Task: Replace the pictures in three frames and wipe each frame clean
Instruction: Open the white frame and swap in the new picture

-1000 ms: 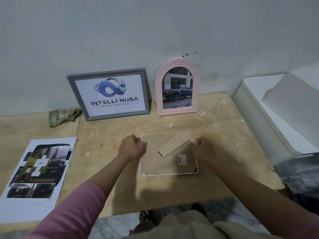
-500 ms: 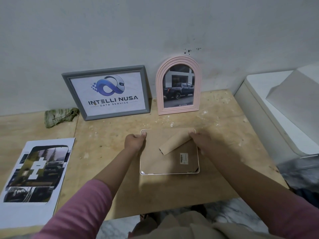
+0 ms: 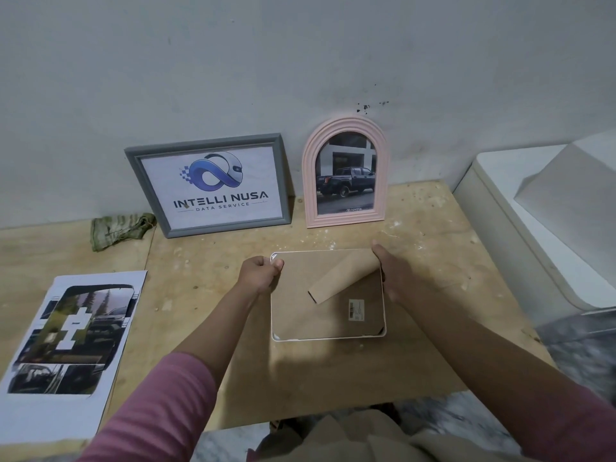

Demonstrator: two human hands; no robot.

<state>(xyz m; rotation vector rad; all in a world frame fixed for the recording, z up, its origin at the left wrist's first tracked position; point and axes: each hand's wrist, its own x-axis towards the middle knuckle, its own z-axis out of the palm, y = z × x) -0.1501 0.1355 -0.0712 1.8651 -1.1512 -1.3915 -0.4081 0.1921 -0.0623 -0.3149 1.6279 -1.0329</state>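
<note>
Head view, white-rimmed rectangular frame (image 3: 328,295): face down on the pale wooden surface (image 3: 206,261), towards its front edge, brown backboard up
Cardboard easel stand (image 3: 345,276): hinged off the backboard, angled from the frame's far right corner towards its middle
Barcode sticker (image 3: 356,309): on the backboard, right of centre
Left hand (image 3: 260,273): fingers curled, gripping the frame's far left corner
Right hand (image 3: 388,273): grasping the frame's far right corner, thumb at the top rim beside the stand's upper end; how the fingers lie under the edge I cannot tell
Grey rectangular frame with the "INTELLI NUSA DATA SERVICE" logo print (image 3: 210,185): upright at the back edge, leaning on the grey wall (image 3: 300,55)
Pink arched frame with a dark pickup-truck photo (image 3: 346,173): upright just right of the grey frame, also against the wall
Crumpled green cloth (image 3: 121,226): at the back edge, left of the grey frame
White sheet of printed car pictures with cut-out gaps (image 3: 66,348): flat at the left front corner, well apart from the hands
White box-like unit (image 3: 540,211): beside the right edge of the surface
</note>
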